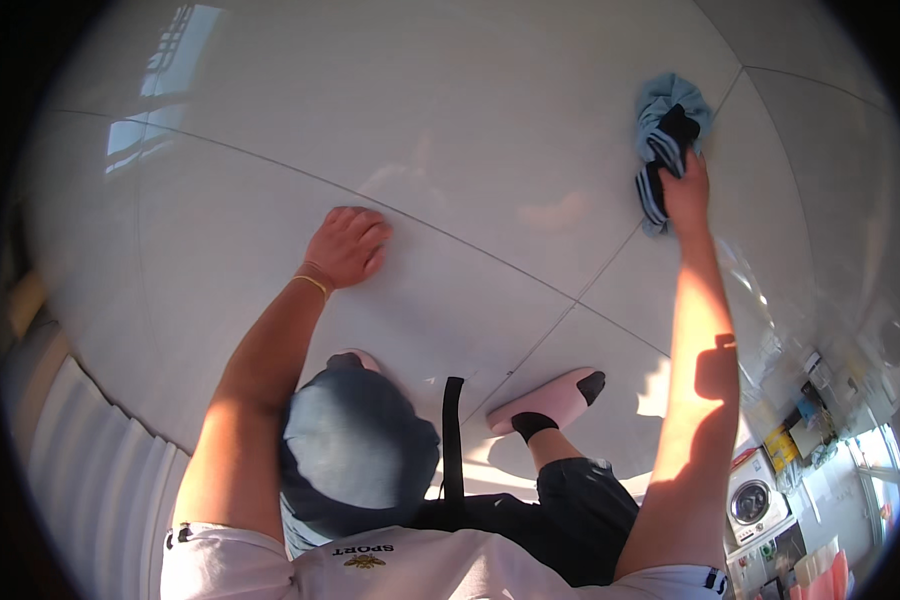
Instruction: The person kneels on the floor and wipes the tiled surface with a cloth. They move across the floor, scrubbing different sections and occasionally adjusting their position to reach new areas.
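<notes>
My right hand [686, 190] is stretched far out to the right, closed on a crumpled cloth on the pale tiled floor [470, 150]. The dark cloth [660, 165] in its grip has light stripes. Bunched up with it, mostly beyond my fingers, is a light blue cloth [665, 95]. My left hand [348, 245] is low over the floor on the left, with its fingers curled in and nothing visible in them. Whether its knuckles touch the tile cannot be made out.
My bent knee [360, 440] is between my arms. A pink slipper [545, 400] is on my foot, and a black strap [452, 435] hangs nearby. White corrugated panelling [100, 440] borders the left. A washing machine [753, 500] stands at the lower right.
</notes>
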Available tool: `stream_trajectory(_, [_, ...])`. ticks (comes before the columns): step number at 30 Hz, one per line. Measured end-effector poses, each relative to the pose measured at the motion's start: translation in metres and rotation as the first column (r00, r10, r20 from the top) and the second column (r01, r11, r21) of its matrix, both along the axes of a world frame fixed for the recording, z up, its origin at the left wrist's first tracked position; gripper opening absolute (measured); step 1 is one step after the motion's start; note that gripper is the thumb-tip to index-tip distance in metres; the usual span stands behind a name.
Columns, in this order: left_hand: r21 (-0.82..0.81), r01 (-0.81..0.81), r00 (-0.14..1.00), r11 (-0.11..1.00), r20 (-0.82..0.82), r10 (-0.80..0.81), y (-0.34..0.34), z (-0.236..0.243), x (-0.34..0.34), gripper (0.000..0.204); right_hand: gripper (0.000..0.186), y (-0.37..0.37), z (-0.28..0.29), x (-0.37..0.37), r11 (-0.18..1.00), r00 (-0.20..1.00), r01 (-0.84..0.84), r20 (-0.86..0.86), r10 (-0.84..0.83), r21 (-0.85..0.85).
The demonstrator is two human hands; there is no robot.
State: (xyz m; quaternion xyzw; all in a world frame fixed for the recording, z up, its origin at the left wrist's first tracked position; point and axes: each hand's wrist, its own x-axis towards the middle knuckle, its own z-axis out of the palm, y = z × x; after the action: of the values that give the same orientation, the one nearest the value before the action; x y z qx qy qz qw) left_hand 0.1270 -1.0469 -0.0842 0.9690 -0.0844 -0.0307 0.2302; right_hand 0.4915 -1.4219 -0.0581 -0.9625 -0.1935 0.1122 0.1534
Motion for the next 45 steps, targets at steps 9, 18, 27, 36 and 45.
stream_trajectory(9, [0.009, 0.006, 0.999, 1.0, -0.044, -0.005, 0.004, -0.009, -0.009, 0.027, 0.052, 0.102, 0.015, -0.222, 0.98, 0.969, -0.196, -0.15, 0.195, 0.006])
stream_trajectory(18, [0.262, 0.061, 0.992, 0.963, -0.122, -0.029, 0.015, -0.061, -0.045, 0.028, 0.045, -0.046, 0.056, -0.207, 0.565, 0.708, 0.706, -0.427, -0.563, 0.426])
stream_trajectory(27, [0.196, 0.109, 0.97, 0.974, -0.233, -0.062, 0.008, -0.03, -0.022, 0.026, 0.048, -0.15, -0.014, -0.212, 0.601, 0.646, 0.761, -0.207, -0.735, 0.243])
stream_trajectory(36, [0.145, 0.081, 0.946, 0.986, -0.323, -0.03, 0.014, -0.038, -0.031, 0.035, 0.059, 0.031, -0.01, -0.362, 0.872, 0.873, 0.485, -0.095, -0.479, 0.062])
stream_trajectory(45, [-0.122, -0.025, 0.964, 0.992, -0.266, -0.009, 0.019, -0.039, -0.043, 0.028, 0.04, 0.033, 0.057, -0.281, 0.35, 0.451, 0.89, -0.677, -0.581, 0.292])
